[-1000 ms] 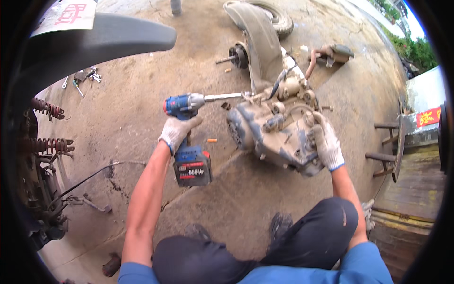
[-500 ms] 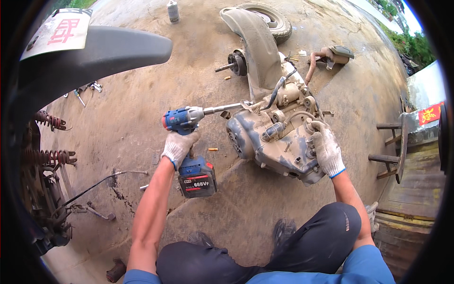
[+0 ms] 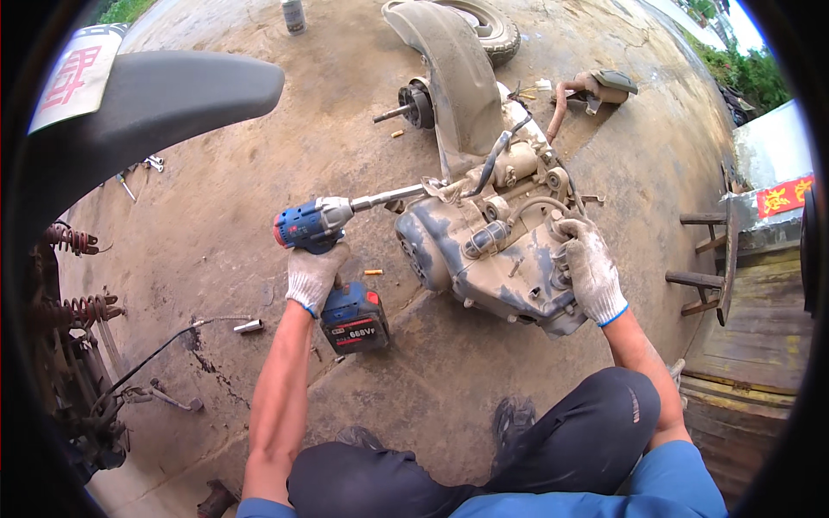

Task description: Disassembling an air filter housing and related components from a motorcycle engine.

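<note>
Little has shifted: my left hand (image 3: 316, 274) wraps the blue impact wrench (image 3: 304, 223), its extension (image 3: 389, 197) still reaching to the engine (image 3: 494, 274) on the floor (image 3: 432, 363); my right hand (image 3: 591, 274) stays half-curled on the engine's right side, so it seems steadied.

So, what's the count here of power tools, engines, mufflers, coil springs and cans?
Power tools: 1, the blue driver in the left hand
Engines: 1, the dusty engine at the right hand
Muffler: 1
Coil springs: 2
Can: 1
Total: 6
</note>
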### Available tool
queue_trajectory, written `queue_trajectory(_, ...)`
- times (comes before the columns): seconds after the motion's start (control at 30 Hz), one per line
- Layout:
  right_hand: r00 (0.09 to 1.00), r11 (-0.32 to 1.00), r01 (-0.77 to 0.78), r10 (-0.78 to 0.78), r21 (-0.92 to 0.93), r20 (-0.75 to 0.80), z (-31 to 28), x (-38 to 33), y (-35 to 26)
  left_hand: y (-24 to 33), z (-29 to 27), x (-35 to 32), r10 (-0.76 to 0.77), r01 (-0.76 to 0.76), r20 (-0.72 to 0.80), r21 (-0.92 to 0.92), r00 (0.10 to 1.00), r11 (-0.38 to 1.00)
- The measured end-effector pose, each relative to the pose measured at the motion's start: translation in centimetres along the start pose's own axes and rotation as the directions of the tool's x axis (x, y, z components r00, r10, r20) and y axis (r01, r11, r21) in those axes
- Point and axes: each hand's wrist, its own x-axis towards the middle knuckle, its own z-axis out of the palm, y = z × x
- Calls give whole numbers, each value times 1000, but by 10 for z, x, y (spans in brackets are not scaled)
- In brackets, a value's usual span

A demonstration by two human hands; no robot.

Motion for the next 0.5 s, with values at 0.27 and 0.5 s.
queue_trajectory(0.27, 999, 997, 45, -45, -57, 3, 2, -1, -6, -6, 5, 15, 35, -34, 32, -7, 999, 999)
queue_trajectory(0.5, 997, 992, 70, -67, -107, 29, 6, 1, -13, 12, -1, 43, 60, -62, 39, 64, 997, 996)
